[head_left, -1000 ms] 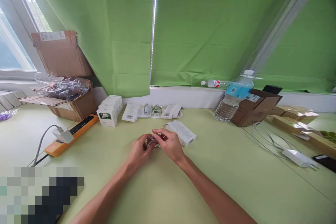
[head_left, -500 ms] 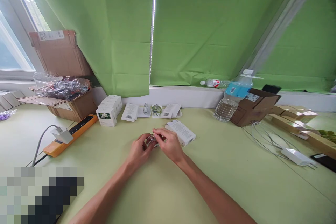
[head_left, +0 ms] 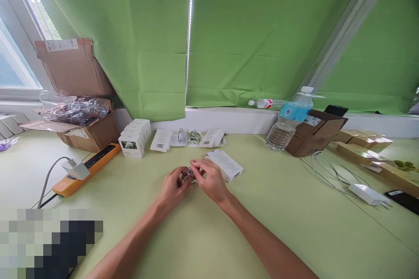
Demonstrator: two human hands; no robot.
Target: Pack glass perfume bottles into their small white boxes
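Note:
In the head view, my left hand (head_left: 173, 186) is closed around a small clear glass piece (head_left: 187, 174), just above the green-topped table. My right hand (head_left: 209, 179) is closed too, with thumb and forefinger pinched at the upper side of the same piece. Fingers cover most of it, so its full shape is hidden. Right behind my right hand lies a white printed box (head_left: 225, 165). Farther back a small glass bottle (head_left: 181, 135) and a round clear glass piece (head_left: 194, 137) rest among flattened white cartons (head_left: 161, 140).
White boxes (head_left: 132, 144) stand back left, beside an orange power strip (head_left: 101, 159) and an open cardboard box (head_left: 88, 136) of plastic packaging. To the right are a large water bottle (head_left: 288, 117), a brown carton (head_left: 306, 137), a white charger (head_left: 366, 192) and a phone (head_left: 404, 200).
Both hands keep their hold on the glass piece and have hardly moved. The whole view has shifted very slightly.

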